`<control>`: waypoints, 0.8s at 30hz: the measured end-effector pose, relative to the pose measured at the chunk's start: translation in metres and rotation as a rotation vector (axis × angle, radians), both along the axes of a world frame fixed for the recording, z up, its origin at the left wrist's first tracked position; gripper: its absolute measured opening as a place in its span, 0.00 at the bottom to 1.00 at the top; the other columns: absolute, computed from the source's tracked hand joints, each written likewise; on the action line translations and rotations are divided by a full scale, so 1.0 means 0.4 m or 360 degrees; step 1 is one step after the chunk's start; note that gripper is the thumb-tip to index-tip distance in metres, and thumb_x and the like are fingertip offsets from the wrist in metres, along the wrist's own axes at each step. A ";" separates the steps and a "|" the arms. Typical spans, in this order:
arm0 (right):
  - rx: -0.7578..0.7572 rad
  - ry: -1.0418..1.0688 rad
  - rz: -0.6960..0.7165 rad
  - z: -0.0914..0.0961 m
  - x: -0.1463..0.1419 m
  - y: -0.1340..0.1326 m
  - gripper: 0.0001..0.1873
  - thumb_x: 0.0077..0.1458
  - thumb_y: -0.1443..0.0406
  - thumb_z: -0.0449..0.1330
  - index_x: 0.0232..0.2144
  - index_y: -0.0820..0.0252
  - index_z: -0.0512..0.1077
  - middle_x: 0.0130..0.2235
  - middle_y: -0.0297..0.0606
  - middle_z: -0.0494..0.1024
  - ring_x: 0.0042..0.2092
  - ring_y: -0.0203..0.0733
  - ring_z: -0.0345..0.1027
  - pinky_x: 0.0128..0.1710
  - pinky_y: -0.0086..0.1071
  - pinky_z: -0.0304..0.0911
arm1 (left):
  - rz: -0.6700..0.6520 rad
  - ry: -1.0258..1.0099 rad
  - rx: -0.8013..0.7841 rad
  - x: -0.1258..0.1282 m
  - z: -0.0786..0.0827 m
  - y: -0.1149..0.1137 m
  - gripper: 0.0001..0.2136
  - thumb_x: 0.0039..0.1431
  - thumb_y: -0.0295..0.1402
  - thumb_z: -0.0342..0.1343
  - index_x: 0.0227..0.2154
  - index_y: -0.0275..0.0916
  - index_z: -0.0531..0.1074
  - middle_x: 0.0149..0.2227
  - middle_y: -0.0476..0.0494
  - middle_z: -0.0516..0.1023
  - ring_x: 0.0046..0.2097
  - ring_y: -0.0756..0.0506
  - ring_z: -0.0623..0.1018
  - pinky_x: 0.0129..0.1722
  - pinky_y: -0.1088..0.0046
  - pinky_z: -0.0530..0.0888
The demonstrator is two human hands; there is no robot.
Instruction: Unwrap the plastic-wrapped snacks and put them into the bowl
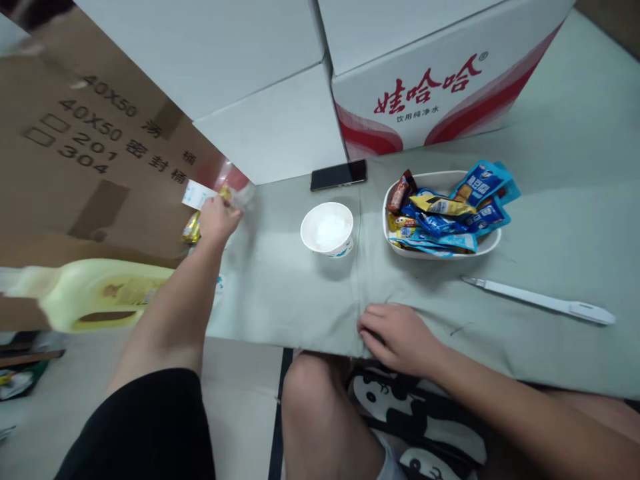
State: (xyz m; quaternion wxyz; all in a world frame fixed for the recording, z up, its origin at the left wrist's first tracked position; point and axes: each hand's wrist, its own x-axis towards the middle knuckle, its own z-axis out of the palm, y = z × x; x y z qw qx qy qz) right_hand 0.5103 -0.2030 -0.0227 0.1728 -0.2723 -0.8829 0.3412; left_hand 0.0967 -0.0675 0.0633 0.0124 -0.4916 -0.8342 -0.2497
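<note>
Two hands are at the table [270, 293]. At its left end, the left hand [219, 217] has its fingers bent nearly together among small packets; blur hides whether it grips one. Beside it, a white packet [195, 195] points leftward toward the brown carton [135, 213], long axis roughly along the near edge. There, the right hand [400, 337] rests half-open on the tabletop.
</note>
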 end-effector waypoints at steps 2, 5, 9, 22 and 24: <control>0.0017 0.0002 0.0002 0.001 0.003 -0.002 0.11 0.62 0.67 0.52 0.31 0.59 0.72 0.31 0.38 0.75 0.32 0.39 0.66 0.33 0.33 0.51 | -0.0022 -0.0159 0.0101 0.020 0.029 -0.048 0.12 0.48 0.28 0.65 0.29 0.39 0.65 0.30 0.47 0.70 0.35 0.46 0.73 0.34 0.70 0.73; 0.0014 0.0071 -0.0035 0.006 0.019 -0.007 0.11 0.63 0.67 0.51 0.33 0.59 0.73 0.33 0.40 0.76 0.34 0.40 0.68 0.34 0.33 0.54 | -0.0248 -0.0745 0.0200 0.087 0.053 -0.159 0.17 0.44 0.32 0.66 0.28 0.42 0.59 0.26 0.54 0.67 0.29 0.50 0.70 0.32 0.74 0.72; 0.0083 0.0136 -0.0192 0.027 0.074 -0.008 0.12 0.63 0.67 0.51 0.34 0.60 0.74 0.35 0.41 0.78 0.38 0.42 0.71 0.38 0.33 0.57 | -0.0415 -0.1376 0.0229 0.258 0.021 -0.356 0.29 0.39 0.34 0.71 0.38 0.45 0.56 0.29 0.56 0.73 0.27 0.52 0.74 0.31 0.76 0.72; 0.0379 -0.0910 -0.1177 0.065 0.376 0.041 0.16 0.63 0.63 0.52 0.47 0.61 0.76 0.53 0.52 0.77 0.51 0.54 0.67 0.41 0.40 0.56 | -0.0713 -0.1450 0.0183 0.721 -0.177 -0.358 0.26 0.47 0.36 0.67 0.50 0.43 0.66 0.41 0.46 0.76 0.39 0.48 0.79 0.41 0.71 0.76; 0.0327 -0.0914 -0.1160 0.065 0.393 0.044 0.16 0.65 0.63 0.51 0.46 0.56 0.77 0.53 0.48 0.78 0.50 0.53 0.68 0.41 0.40 0.57 | -0.0706 -0.1380 0.0206 0.733 -0.194 -0.333 0.25 0.48 0.36 0.66 0.50 0.42 0.66 0.41 0.45 0.76 0.37 0.47 0.79 0.39 0.71 0.76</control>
